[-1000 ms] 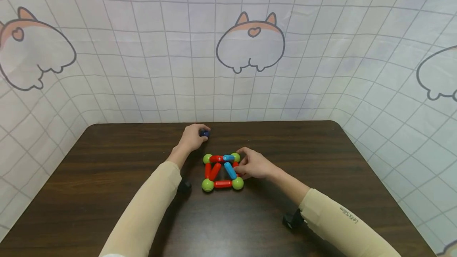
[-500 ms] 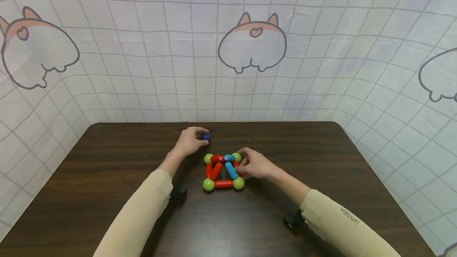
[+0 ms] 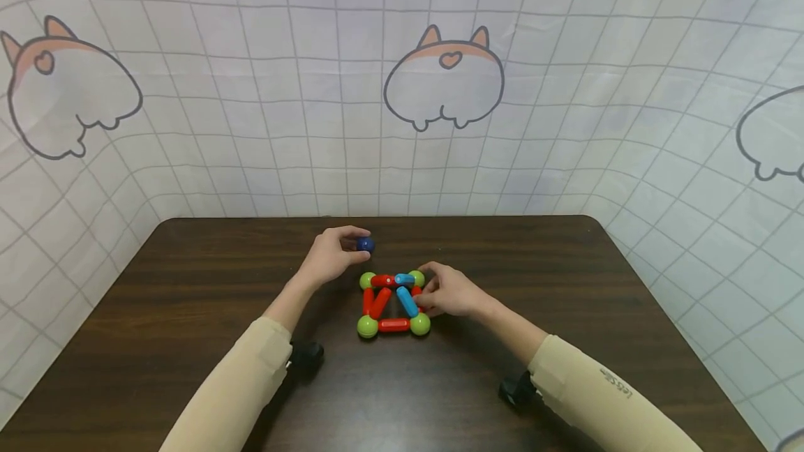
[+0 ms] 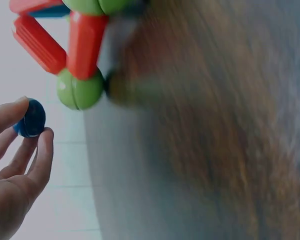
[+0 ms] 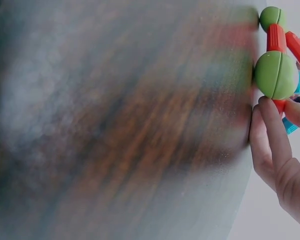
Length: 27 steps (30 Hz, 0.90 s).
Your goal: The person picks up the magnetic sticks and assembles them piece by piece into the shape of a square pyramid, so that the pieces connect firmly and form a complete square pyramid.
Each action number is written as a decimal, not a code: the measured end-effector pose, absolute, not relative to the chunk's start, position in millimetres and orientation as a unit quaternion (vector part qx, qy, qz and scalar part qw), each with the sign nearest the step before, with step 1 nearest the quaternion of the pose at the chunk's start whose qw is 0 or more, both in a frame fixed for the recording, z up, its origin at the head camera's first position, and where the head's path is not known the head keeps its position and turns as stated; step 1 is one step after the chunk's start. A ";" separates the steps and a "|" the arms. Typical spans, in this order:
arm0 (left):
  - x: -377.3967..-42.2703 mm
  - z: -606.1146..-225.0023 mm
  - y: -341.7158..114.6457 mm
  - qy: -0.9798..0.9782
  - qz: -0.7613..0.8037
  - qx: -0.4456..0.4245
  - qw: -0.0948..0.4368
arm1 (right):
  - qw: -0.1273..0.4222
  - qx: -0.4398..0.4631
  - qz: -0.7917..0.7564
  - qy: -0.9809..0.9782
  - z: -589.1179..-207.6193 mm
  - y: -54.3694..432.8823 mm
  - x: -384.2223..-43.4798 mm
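Note:
My left hand (image 3: 328,257) pinches a small dark blue ball (image 3: 366,245) between thumb and fingers, beyond the frame's back left corner. In the left wrist view the blue ball (image 4: 34,119) sits at the fingertips. A toy frame of red rods (image 3: 393,326) and green balls (image 3: 367,327) stands on the table, a green ball at each corner. Red and blue rods (image 3: 407,302) lean inward from the corners in pairs. At the frame's right side, my right hand (image 3: 453,291) grips a red side rod, partly hidden by its fingers; the right wrist view shows fingertips just beside a green ball (image 5: 275,75).
The dark wooden table (image 3: 188,340) reaches back to a white grid-patterned curtain (image 3: 251,124) with cartoon animal prints. Black wrist cameras (image 3: 517,390) hang under both sleeves, close over the tabletop.
My left hand has drawn the blue ball slightly nearer, toward the frame, and its forearm has shifted left and back. My right hand and the frame have stayed in place.

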<state>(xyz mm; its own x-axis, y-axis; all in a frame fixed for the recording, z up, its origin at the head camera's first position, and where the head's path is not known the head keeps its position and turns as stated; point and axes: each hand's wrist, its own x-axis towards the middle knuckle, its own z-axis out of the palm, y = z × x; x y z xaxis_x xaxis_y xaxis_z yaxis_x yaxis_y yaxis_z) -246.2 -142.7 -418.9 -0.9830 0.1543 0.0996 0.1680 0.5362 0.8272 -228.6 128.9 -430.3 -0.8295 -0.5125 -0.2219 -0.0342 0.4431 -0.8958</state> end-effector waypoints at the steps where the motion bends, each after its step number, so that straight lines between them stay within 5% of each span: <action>1: -244.0 -417.6 -141.7 -0.873 -0.478 -0.096 0.006 | 0.239 -0.167 -0.500 0.816 -430.5 128.5 -228.8; 27: -201.7 -404.6 -121.7 -0.833 -0.499 -0.240 0.000 | 0.243 -0.166 -0.495 0.818 -432.5 129.7 -230.5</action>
<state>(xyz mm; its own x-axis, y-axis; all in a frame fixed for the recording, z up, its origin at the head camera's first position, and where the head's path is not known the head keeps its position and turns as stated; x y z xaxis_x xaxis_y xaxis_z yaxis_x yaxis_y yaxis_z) -201.7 -121.7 -404.6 -0.8844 0.4000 0.2404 0.4009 0.3872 0.8303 -230.5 129.7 -432.5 -0.8274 -0.5113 -0.2323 -0.0309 0.4545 -0.8902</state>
